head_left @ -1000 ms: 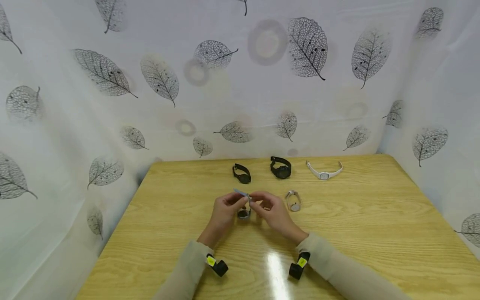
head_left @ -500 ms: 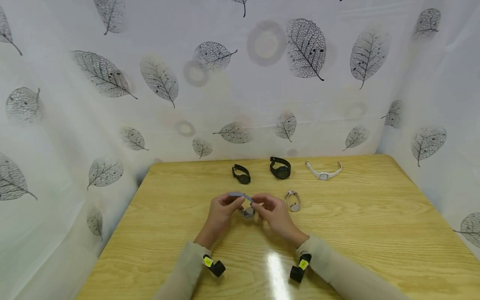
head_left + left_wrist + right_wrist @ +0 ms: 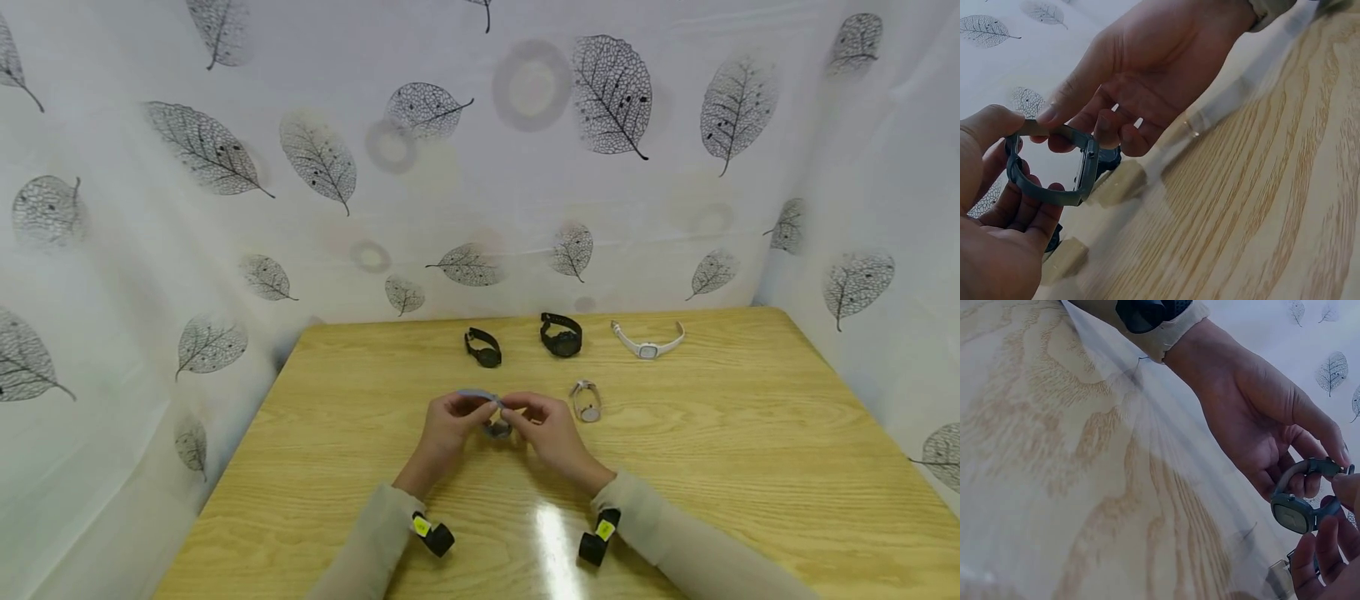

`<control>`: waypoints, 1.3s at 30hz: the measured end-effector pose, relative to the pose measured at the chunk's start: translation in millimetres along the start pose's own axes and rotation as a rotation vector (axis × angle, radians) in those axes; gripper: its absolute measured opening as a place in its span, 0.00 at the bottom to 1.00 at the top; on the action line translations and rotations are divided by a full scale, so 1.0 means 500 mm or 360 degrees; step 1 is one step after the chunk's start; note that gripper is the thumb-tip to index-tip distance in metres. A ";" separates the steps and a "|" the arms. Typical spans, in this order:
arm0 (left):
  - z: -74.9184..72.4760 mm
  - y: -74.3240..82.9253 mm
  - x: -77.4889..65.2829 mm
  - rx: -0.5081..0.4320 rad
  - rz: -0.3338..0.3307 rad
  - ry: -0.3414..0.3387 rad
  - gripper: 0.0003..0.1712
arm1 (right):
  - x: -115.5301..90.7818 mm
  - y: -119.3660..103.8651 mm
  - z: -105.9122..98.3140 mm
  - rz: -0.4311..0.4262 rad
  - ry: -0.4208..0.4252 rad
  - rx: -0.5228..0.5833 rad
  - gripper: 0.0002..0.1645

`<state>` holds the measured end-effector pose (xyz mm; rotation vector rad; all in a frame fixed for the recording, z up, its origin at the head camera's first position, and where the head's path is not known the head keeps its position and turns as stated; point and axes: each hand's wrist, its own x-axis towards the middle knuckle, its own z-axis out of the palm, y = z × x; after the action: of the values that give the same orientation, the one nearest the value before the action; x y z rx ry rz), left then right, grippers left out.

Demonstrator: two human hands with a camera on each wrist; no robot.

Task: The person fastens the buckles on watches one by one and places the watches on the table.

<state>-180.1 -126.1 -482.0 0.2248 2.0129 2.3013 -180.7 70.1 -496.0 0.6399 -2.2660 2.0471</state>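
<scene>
Between both hands a blue-grey wristwatch (image 3: 1293,514) is held above the table, its strap bent into a loop with the case at the bottom. My left hand (image 3: 448,429) pinches the strap near its joined ends between thumb and fingers, with other fingers under the loop in the left wrist view. My right hand (image 3: 551,429) pinches the strap from the other side, its thumb close to the left thumb. In the left wrist view the strap (image 3: 1044,195) curves round toward the case (image 3: 1087,167). The fingertips partly hide the buckle area.
Behind the hands on the wooden table (image 3: 337,467) lie a small black watch (image 3: 487,357), a larger black watch (image 3: 564,343) and a white watch (image 3: 648,351). A pale-strapped watch (image 3: 590,412) lies just right of the right hand. A leaf-print curtain (image 3: 465,183) borders the table.
The long strap end, tilted up a second ago, now lies flatter across toward the left hand. The watch case has shifted slightly right below the fingers. Both hands stay nearly in place.
</scene>
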 end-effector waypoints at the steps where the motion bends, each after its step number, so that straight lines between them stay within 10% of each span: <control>1: 0.000 -0.002 0.000 -0.0001 0.0003 0.0005 0.13 | 0.000 -0.001 0.000 -0.0003 0.0001 0.0001 0.12; 26: 0.020 0.009 0.006 0.0314 0.0111 0.0127 0.11 | 0.088 -0.098 -0.039 -0.0154 -0.0285 -0.0570 0.17; 39: 0.007 0.003 0.007 0.0387 0.0182 0.0095 0.14 | 0.089 -0.088 -0.033 -0.0093 -0.0283 -0.0481 0.13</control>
<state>-183.0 -122.6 -479.6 0.2956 2.3685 2.1443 -211.9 70.6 -439.1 0.8803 -2.5457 1.6315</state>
